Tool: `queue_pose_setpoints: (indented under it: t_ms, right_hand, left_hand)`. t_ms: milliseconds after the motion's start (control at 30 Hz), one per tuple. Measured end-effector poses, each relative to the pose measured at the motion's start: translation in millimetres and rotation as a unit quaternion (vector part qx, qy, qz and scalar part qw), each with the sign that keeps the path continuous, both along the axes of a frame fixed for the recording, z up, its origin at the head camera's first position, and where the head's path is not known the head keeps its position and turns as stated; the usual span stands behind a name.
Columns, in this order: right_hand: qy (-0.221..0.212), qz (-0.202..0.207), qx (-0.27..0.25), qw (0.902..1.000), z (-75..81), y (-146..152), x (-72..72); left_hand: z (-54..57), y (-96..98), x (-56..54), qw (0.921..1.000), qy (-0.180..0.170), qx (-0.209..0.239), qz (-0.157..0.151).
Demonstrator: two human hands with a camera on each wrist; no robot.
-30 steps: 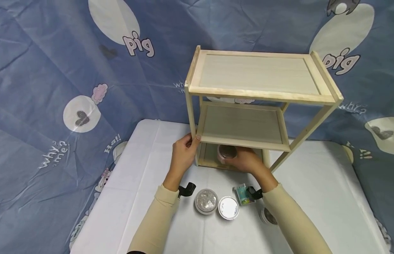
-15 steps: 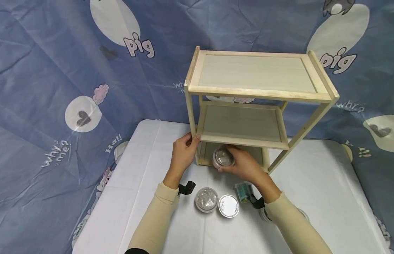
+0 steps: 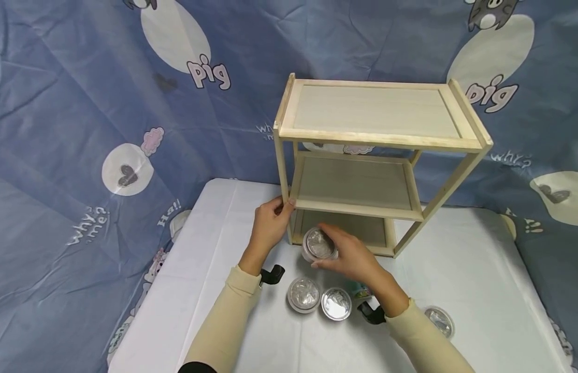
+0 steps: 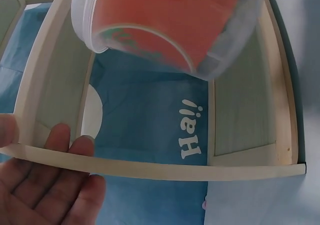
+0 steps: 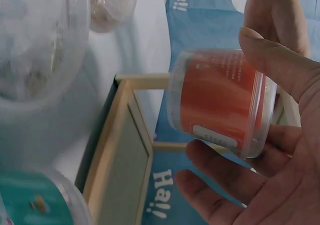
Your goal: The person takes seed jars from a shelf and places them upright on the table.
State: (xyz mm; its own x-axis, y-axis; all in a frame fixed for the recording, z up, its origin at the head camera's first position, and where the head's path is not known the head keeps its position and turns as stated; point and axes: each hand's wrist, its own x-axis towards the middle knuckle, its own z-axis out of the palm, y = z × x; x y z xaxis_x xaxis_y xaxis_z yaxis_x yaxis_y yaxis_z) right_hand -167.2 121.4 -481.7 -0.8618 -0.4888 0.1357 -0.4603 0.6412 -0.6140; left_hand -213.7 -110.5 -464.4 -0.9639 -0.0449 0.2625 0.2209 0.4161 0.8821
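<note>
My right hand (image 3: 351, 259) grips a round clear plastic jar (image 3: 318, 244) just in front of the wooden shelf's bottom tier (image 3: 354, 228). In the right wrist view, this jar shows a red-orange label (image 5: 215, 97), with thumb and fingers about its lid end. What lies inside it is hard to make out. My left hand (image 3: 269, 223) holds the front left post (image 3: 282, 171) of the three-tier wooden shelf (image 3: 373, 109), level with the middle tier (image 3: 356, 178). In the left wrist view, fingers (image 4: 82, 147) curl behind that post, and the jar hangs close by.
Two lidded jars (image 3: 303, 295) (image 3: 336, 304) stand on the white table before the shelf. A teal-labelled container (image 3: 360, 290) is partly hidden by my right wrist. Another jar (image 3: 439, 321) sits by the right sleeve. Patterned blue cloth (image 3: 242, 52) hangs behind.
My right hand has drawn the jar out from under the middle tier, towards me and slightly left, and its top has come into view. The left hand stays on the post.
</note>
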Motion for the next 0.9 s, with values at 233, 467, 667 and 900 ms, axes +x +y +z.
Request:
queue_pose_setpoints:
  t_ms: [233,467,667,900]
  right_hand:
    - [0.002,-0.003,-0.015,0.9999,-8.9,-12.6,7.4]
    - [-0.012,-0.002,-0.015,0.9998,-19.5,-32.3,10.7]
    - [-0.015,-0.001,-0.016,0.9998,-27.7,-47.6,14.1]
    - [-0.012,0.006,-0.009,0.9999,-28.5,-65.4,18.5]
  left_hand:
    - [-2.9,-1.3,1.3,0.9999,0.0,-0.008,-0.011]
    - [-2.4,-2.8,0.2,0.9997,-0.009,-0.02,-0.014]
    - [-1.7,-3.5,0.2,0.9995,-0.013,-0.021,-0.018]
    - [2.0,-6.7,-0.6,0.9994,-0.01,-0.025,-0.02]
